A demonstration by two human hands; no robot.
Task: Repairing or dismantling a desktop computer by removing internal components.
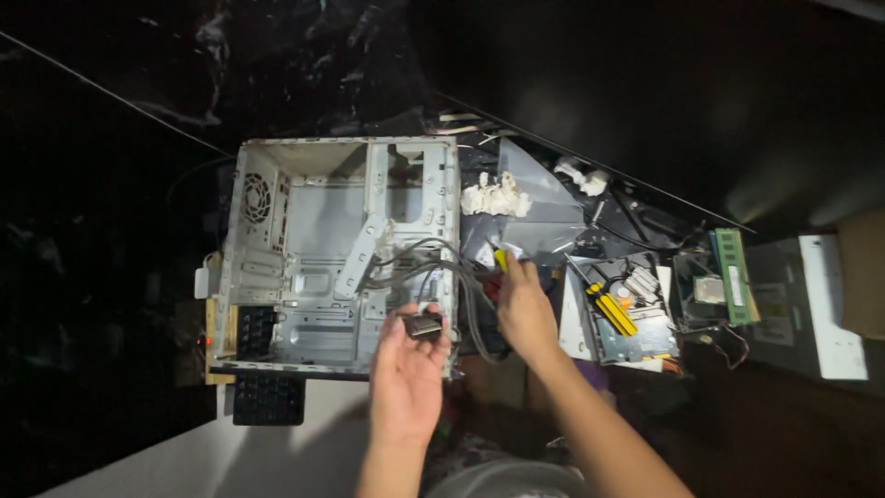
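Two hands over open computer case. Left hand, grip clamped on small dark connector at case's near edge. Right hand, grip closed around yellow-handled screwdriver beside cable bundle.

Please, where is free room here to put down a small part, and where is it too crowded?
Free: the bare metal floor inside the computer case, between its fan grille and the cable bundle. Also the pale surface below the case, beside the left hand. Crowded: right of the right hand, around the yellow screwdrivers and memory stick.
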